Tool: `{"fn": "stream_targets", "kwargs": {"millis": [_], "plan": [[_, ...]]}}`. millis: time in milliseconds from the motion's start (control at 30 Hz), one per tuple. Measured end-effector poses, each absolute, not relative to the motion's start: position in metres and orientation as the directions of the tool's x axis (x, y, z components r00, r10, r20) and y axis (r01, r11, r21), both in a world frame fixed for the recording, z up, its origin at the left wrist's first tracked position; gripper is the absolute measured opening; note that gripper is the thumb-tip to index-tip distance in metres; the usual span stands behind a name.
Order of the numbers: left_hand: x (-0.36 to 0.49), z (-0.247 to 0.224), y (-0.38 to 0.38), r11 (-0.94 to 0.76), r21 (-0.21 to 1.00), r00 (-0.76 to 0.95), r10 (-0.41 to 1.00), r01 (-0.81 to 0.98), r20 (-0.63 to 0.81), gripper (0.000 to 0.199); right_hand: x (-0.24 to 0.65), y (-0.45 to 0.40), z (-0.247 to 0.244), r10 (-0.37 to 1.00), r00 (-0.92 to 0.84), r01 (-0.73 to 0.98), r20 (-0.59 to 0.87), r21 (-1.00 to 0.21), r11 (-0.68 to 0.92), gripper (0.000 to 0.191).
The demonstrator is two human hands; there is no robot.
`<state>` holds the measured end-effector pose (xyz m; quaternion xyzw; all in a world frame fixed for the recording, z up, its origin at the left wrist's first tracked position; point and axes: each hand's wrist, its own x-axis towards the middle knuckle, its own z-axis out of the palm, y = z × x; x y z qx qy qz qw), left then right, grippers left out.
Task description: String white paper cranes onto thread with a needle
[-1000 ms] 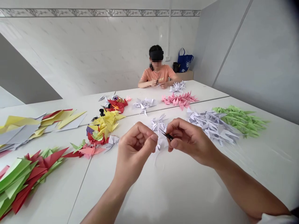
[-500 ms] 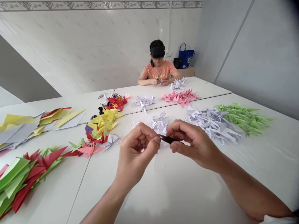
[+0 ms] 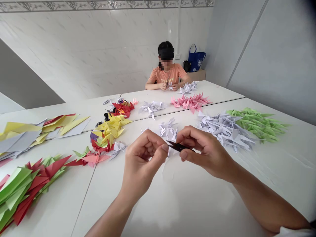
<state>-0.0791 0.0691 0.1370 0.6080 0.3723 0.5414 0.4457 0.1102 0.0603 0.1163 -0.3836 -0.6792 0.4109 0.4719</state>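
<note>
Between the thumb and fingers of my right hand (image 3: 202, 149) is a small pair of black thread snips (image 3: 178, 146). Their two pointed blades aim left and stand slightly apart. My left hand (image 3: 146, 153) is closed in a pinch, thumb against forefinger, right beside the blade tips. Whatever it pinches is too small to make out. A faint, thin clear line hangs below the fingertips over the white table (image 3: 177, 204). Just beyond my hands lie folded white paper cranes (image 3: 168, 129).
To the right are heaps of white cranes (image 3: 225, 130) and green cranes (image 3: 258, 123); pink cranes (image 3: 190, 102) lie farther back. Yellow cranes (image 3: 111, 126) and a stack of green and red folded paper (image 3: 27, 187) are left. Opposite sits a co-worker (image 3: 168, 74).
The snips' blades, together before, are now parted. My left hand has drawn slightly left, leaving a small gap to the tips. The co-worker's hands have shifted slightly.
</note>
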Motion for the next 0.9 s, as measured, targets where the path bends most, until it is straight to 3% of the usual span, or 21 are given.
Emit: {"fn": "stream_targets", "kwargs": {"millis": [467,633,800,900], "plan": [[-0.087,0.134,0.076,-0.377,0.926,0.204,0.907,0.007,0.368,0.018,0.111,0.061,0.113,0.906,-0.260,-0.026,0.333,-0.941,0.338,0.018],[-0.094,0.137,0.083,-0.375,0.927,0.175,0.913,0.011,0.368,0.019,0.119,0.064,0.127,0.891,-0.411,0.190,0.195,-0.937,0.293,0.024],[-0.095,0.142,0.086,-0.366,0.930,0.038,0.930,-0.007,0.366,0.018,0.101,0.064,0.108,0.680,-0.733,0.445,-0.006,-0.760,0.473,0.022],[-0.093,0.144,0.085,-0.352,0.936,0.025,0.936,-0.016,0.352,0.017,0.067,0.058,0.063,0.583,-0.812,0.518,-0.032,-0.499,0.695,0.020]]}}
